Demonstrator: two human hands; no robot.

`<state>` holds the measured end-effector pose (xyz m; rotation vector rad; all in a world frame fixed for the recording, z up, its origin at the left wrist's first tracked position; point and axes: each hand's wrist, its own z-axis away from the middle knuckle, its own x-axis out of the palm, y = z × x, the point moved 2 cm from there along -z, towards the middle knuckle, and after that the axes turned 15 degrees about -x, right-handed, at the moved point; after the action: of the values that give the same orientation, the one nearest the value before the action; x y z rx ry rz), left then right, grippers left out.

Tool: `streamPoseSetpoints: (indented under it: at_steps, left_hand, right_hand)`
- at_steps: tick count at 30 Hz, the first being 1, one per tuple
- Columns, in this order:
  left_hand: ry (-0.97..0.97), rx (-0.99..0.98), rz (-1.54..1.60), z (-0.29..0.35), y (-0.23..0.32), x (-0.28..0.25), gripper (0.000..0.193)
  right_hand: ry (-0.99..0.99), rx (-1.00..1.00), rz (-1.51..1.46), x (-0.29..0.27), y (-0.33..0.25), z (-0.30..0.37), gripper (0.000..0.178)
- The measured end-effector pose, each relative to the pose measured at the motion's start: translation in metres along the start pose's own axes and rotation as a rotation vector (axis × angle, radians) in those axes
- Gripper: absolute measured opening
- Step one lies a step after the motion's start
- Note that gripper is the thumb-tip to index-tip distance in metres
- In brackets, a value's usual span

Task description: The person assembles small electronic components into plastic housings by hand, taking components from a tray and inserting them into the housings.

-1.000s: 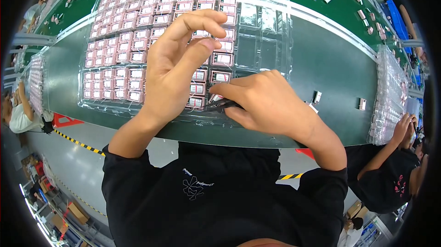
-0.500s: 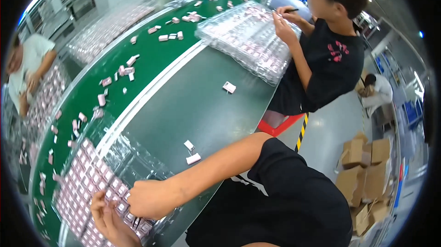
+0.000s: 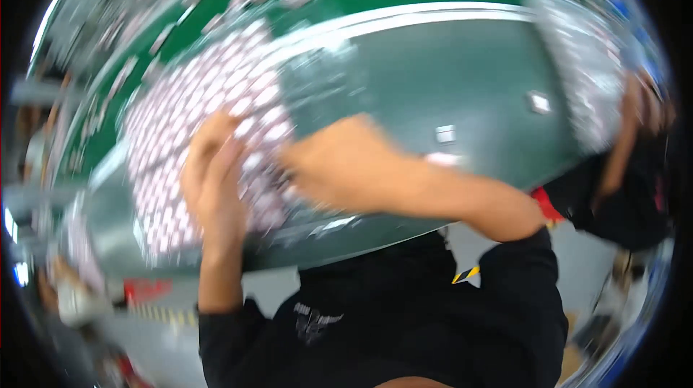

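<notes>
"Across the green desk (image 3: 476, 77), what differs now?"

"The view has turned back, so the clear tray (image 3: 321, 74), cut off at the bottom a moment ago, shows at centre-left; the work seems to stay put there."

"And the hands?"

"Both remain over it: the left hand (image 3: 213, 175) with fingers curled, the right hand (image 3: 346, 164) bent down beside it. Blur hides whether either grips anything; I cannot tell."

"The pieces?"

"Pink-and-white pieces (image 3: 184, 103) sit in rows in the tray; a loose piece (image 3: 445, 134) lies apart on the desk, to the right."
</notes>
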<state>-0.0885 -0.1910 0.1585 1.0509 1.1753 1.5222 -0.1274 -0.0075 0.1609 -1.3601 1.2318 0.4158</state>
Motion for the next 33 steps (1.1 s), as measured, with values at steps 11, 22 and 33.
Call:
streamPoseSetpoints:
  at_steps: [11, 22, 33]
  left_hand:
    - [-0.336, 0.33, -0.878, 0.017, 0.023, -0.004, 0.013]
    - [-0.325, 0.266, -1.102, 0.019, 0.01, -0.002, 0.027]
    - [-0.205, 0.228, -0.889, 0.026, 0.019, 0.017, 0.016]
  right_hand:
    - [0.251, 0.065, 0.12, -0.086, 0.073, 0.036, 0.025]
    - [-0.305, 0.356, -0.238, -0.099, 0.059, 0.08, 0.031]
    - [-0.202, 0.15, -0.195, -0.095, 0.055, 0.076, 0.017]
